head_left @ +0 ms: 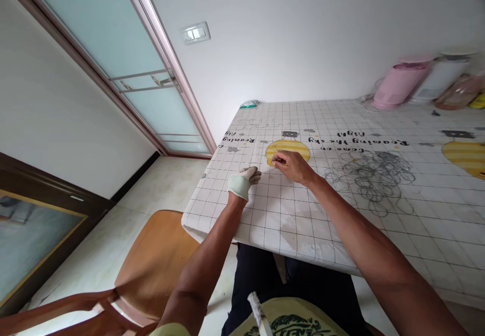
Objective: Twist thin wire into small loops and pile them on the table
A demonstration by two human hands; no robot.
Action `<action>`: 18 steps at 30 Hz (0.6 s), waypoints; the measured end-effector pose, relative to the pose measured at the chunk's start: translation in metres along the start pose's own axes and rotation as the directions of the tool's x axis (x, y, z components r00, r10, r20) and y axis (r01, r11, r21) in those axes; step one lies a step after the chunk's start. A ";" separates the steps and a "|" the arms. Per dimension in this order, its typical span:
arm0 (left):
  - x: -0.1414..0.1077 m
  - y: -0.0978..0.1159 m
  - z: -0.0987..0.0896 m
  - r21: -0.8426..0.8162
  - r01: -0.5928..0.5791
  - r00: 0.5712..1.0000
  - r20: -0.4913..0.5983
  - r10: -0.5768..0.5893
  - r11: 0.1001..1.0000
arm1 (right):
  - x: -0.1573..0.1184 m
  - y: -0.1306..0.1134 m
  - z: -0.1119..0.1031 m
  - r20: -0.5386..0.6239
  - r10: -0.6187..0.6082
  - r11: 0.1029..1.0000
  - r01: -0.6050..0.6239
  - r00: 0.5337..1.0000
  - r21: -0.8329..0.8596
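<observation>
My left hand (249,175), in a pale work glove with a light green cuff, is held just above the table's left half, its fingers pinched together. To its right, my bare right hand (290,165) is closed in a pinch over a printed yellow balloon on the tablecloth. Whatever either hand grips is too small to make out. A loose tangle of thin dark strands (375,177), wire or thread, lies on the cloth to the right of my right hand. Fainter thin strands (261,123) lie farther back on the left.
The table wears a white checked tablecloth (265,225). At its back right stand a pink container (403,83), a white one (439,78) and a bottle (458,92). A wooden chair (159,260) stands left. A cigarette (259,313) juts in at the bottom.
</observation>
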State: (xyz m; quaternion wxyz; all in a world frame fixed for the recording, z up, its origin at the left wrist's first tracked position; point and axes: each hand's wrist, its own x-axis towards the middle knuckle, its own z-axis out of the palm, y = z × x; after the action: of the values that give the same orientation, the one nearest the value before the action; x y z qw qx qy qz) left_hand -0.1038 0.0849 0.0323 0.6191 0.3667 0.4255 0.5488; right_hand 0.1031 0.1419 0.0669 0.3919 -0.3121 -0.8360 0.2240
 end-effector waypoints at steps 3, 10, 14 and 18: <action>-0.003 -0.001 -0.002 0.062 0.091 0.996 -0.010 -0.091 0.994 | 0.000 0.003 -0.004 0.017 -0.037 0.999 0.037 0.999 -0.006; -0.009 0.013 -0.013 0.213 -0.043 0.992 -0.105 0.067 0.976 | 0.000 0.000 -0.017 0.070 -0.091 0.995 0.094 0.993 -0.038; 0.009 0.039 -0.012 0.295 -0.096 0.995 0.036 0.089 0.951 | -0.001 -0.008 -0.018 0.147 -0.149 0.987 0.155 0.978 -0.032; 0.023 0.060 0.000 0.414 -0.112 0.987 0.148 0.055 0.903 | -0.003 -0.012 -0.018 0.196 -0.170 0.983 0.180 0.966 -0.037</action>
State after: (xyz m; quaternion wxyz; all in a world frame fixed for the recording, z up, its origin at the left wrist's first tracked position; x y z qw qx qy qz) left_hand -0.1247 0.1159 0.0852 0.5282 0.5451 0.4755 0.4447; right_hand 0.1145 0.1339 0.0836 0.3191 -0.2246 -0.8999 0.1947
